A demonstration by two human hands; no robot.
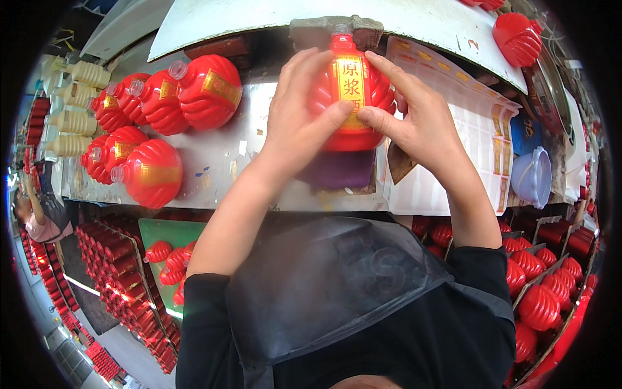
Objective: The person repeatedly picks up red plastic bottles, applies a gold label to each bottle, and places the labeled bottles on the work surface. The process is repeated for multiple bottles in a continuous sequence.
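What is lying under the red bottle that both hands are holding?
Under the red bottle a dark purple pad shows on the metal table. The left hand and right hand hide the bottle's base.

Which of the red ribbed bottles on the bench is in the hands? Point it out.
The upright red bottle at top centre, pressed between left hand and right hand; the other labelled bottles lie untouched at left.

A glossy red ribbed bottle (pixel 350 97) with a gold label stands upright on the steel bench.
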